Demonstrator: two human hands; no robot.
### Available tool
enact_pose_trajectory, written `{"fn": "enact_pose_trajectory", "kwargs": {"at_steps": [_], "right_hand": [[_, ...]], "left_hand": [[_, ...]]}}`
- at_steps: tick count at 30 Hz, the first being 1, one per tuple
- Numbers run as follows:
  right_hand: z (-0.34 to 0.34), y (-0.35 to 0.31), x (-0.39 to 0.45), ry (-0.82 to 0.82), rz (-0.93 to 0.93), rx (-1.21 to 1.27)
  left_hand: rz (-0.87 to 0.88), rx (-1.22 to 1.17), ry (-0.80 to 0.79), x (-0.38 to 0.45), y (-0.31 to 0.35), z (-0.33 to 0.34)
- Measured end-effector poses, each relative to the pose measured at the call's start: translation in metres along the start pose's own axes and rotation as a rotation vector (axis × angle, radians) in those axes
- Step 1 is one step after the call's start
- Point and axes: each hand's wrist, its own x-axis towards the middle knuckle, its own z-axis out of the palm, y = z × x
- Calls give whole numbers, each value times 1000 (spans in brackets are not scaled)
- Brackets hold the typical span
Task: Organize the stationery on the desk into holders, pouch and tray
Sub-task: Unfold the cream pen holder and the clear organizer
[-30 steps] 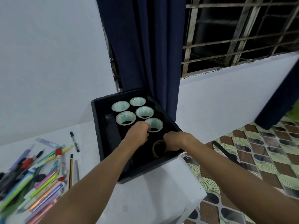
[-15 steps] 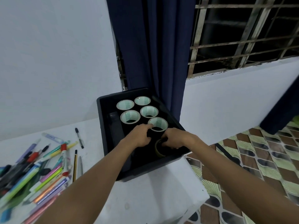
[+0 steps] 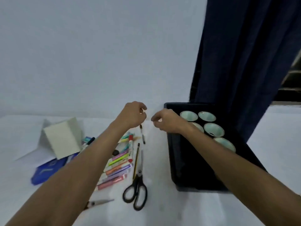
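My left hand [image 3: 133, 115] and my right hand [image 3: 164, 120] hover side by side above the white desk, just left of the black tray [image 3: 180, 162]. Both hold nothing, with fingers loosely curled and slightly apart. Several tape rolls [image 3: 213, 129] stand in the tray's far half; my right forearm crosses over the tray. A heap of highlighters and markers [image 3: 117, 165] lies under my left forearm. A thin black pen [image 3: 143, 136] lies on the desk just below my left hand. Black scissors [image 3: 136, 190] and a pencil [image 3: 136, 160] lie beside the heap.
A white box-shaped holder [image 3: 63, 137] lies tipped at the left on white paper, with a blue pouch [image 3: 47, 170] in front of it. A second pair of scissors [image 3: 99, 202] pokes out under my left arm. A dark blue curtain [image 3: 244, 62] hangs behind the tray.
Both hands have come out of the tray and moved left over the desk. The tape roll they were handling stays in the tray. The view has swung left.
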Motion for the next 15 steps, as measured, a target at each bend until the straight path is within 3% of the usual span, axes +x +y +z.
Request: {"fn": "enact_pose_trajectory", "kwargs": {"at_steps": [5,10,15], "right_hand": [[58,-94,62,-51,-236,36],[119,-169,105,-139,-292,155],[180,-206,141,-216,-165,224]], "left_hand": [[-258,70,143,-35,-96,-71],[-508,99,303,-75,-179,-116],[-675,180,164,-90,-228,-121]]}}
